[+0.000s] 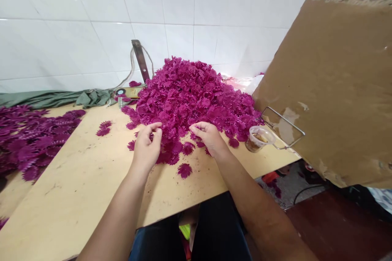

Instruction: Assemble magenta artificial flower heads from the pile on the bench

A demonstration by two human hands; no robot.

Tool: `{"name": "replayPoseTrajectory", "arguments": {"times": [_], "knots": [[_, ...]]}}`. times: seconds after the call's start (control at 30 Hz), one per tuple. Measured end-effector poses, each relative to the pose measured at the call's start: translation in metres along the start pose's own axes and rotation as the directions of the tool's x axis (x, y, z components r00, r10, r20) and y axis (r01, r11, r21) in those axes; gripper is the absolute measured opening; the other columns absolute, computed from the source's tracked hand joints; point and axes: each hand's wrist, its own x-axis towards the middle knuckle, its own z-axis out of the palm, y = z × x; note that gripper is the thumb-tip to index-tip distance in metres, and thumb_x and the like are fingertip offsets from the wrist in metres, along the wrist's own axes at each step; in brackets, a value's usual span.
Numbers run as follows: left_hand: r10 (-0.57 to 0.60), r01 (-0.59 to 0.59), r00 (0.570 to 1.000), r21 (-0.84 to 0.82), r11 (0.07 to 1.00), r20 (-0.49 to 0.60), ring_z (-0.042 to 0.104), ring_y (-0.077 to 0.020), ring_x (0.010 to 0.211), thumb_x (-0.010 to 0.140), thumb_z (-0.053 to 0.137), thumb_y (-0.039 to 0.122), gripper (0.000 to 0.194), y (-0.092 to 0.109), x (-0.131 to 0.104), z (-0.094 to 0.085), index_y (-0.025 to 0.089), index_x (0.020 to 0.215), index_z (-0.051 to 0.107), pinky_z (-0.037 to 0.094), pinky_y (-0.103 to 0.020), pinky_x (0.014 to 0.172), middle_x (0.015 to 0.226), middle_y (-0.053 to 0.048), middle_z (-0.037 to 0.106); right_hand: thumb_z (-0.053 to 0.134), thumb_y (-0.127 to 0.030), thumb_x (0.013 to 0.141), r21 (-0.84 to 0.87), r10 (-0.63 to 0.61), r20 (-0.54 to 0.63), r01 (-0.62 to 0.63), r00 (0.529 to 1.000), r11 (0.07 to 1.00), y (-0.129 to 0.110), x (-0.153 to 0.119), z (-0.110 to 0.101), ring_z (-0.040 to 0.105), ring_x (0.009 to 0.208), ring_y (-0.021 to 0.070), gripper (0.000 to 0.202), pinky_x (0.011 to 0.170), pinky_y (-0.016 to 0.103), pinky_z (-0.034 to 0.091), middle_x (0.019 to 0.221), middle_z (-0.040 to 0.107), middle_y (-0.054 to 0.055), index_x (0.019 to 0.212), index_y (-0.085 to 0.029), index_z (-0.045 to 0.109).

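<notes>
Both hands at near edge of magenta flower heap (186, 94)

Left hand (146, 144) was at the near left side of the heap, right hand (210, 136) at its near right side. Hands were apart, with the near part of the heap between them. Left fingers: curled, thumb and index tips close together; couldn't tell if they touched or gripped a piece. Right fingers: thumb and index tips close in a pinch shape, pointing left over the flowers; too small to tell whether anything thin was between them.

Heap sat mid-surface (76, 179), high at the far side by the tiled wall (180, 4), spilling toward the hands. Lone flower (184, 170) lay flat on bare wood, nearer than both hands and between them left to right. Small flower cluster (104, 128) lay well left of the heap. Second flower pile (33, 140) was at the far left.

Right of the heap: clear plastic cup (259, 138) with brown contents, upright, wire frame (284, 124) just beside it. Big cardboard sheet (333, 89) was tilted behind the frame, filling the right side.

Far side, left of the heap: dark metal bracket (141, 60) leaned near the wall, green cloth (45, 98) ran along the wall base. Dark-clad legs (190, 232) were below the near edge.
</notes>
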Motion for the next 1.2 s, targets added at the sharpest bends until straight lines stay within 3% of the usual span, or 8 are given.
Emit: {"name": "replayPoseTrajectory", "arguments": {"times": [0.13,0.23,0.4,0.6,0.77,0.87,1.07,1.2], "knots": [[0.047,-0.057,0.978,0.045,0.997,0.204,0.057,-0.0198,0.084,0.068,0.057,0.034,0.021,0.013,-0.018,0.015,0.02,0.081,0.067,0.042,-0.033,0.081,0.086,-0.004,0.065,0.055,-0.038,0.071,-0.194,-0.077,-0.056,0.065,0.995,0.979,0.003,0.002,0.003,0.038,0.045,0.0079,0.026,0.049,0.024,0.034,0.046,0.041,-0.006,0.056,-0.018,0.047],[-0.027,0.04,0.956,-0.039,0.998,0.292,0.058,-0.0182,0.08,0.068,0.057,0.029,0.023,0.017,-0.025,0.026,0.019,0.087,0.066,0.045,-0.032,0.076,0.089,-0.005,0.066,0.048,-0.038,0.076,-0.284,-0.159,-0.063,0.136,0.985,0.949,0.007,0.009,0.006,0.042,0.052,0.0098,0.028,0.056,0.026,0.036,0.049,0.042,-0.005,0.056,-0.018,0.047],[-0.295,0.371,0.911,-0.26,0.891,0.289,0.059,-0.0106,0.06,0.069,0.046,0.011,0.035,0.018,-0.022,0.027,0.015,0.103,0.053,0.048,-0.025,0.058,0.088,-0.007,0.067,0.047,-0.025,0.077,-0.326,-0.077,-0.046,0.058,0.996,0.944,0.006,0.015,0.0,0.054,0.08,0.0141,0.017,0.081,0.031,0.042,0.083,0.056,0.003,0.089,-0.016,0.057],[-0.398,0.472,0.875,-0.3,0.829,0.277,0.063,-0.0123,0.06,0.074,0.05,0.013,0.022,0.017,-0.022,0.017,0.015,0.096,0.049,0.051,-0.025,0.059,0.078,-0.007,0.069,0.06,-0.025,0.071,-0.579,-0.225,-0.065,0.147,0.972,0.802,-0.003,0.0,-0.004,0.035,0.122,0.0286,0.043,0.103,0.046,0.026,0.127,0.041,0.012,0.113,-0.02,0.057],[-0.309,0.402,0.897,-0.294,0.867,0.315,0.061,-0.0141,0.061,0.066,0.062,0.029,0.018,0.008,-0.022,0.018,0.014,0.074,0.061,0.049,-0.026,0.059,0.068,-0.004,0.067,0.054,-0.03,0.078,-0.585,-0.283,0.138,0.309,0.949,0.75,-0.013,-0.021,0.019,0.053,0.097,0.0213,0.026,0.092,0.039,0.039,0.1,0.057,0.011,0.098,-0.016,0.063],[-0.254,0.337,0.924,-0.29,0.896,0.286,0.057,-0.0122,0.06,0.059,0.067,0.034,0.025,0.003,-0.02,0.017,0.014,0.074,0.064,0.045,-0.023,0.055,0.068,-0.002,0.066,0.059,-0.035,0.074,-0.562,-0.242,0.15,0.284,0.959,0.777,-0.012,-0.024,0.03,0.054,0.086,0.0182,0.028,0.083,0.037,0.043,0.094,0.056,0.009,0.094,-0.016,0.061],[-0.329,0.446,0.868,-0.293,0.846,0.371,0.051,-0.0081,0.048,0.044,0.078,0.028,0.036,0.001,-0.019,0.01,0.013,0.075,0.067,0.043,-0.022,0.051,0.057,0.0,0.062,0.065,-0.024,0.067,-0.465,-0.154,0.171,0.217,0.973,0.858,0.0,-0.018,0.029,0.056,0.083,0.0146,0.03,0.078,0.033,0.047,0.095,0.056,0.006,0.095,-0.016,0.058],[-0.306,0.406,0.894,-0.308,0.86,0.327,0.048,-0.0078,0.043,0.044,0.078,0.029,0.03,0.002,-0.019,0.011,0.013,0.065,0.064,0.041,-0.022,0.046,0.049,0.001,0.059,0.062,-0.018,0.067,-0.399,-0.164,0.202,0.234,0.966,0.886,0.005,-0.019,0.026,0.057,0.083,0.0135,0.03,0.078,0.032,0.048,0.096,0.057,0.006,0.097,-0.016,0.056]]}}
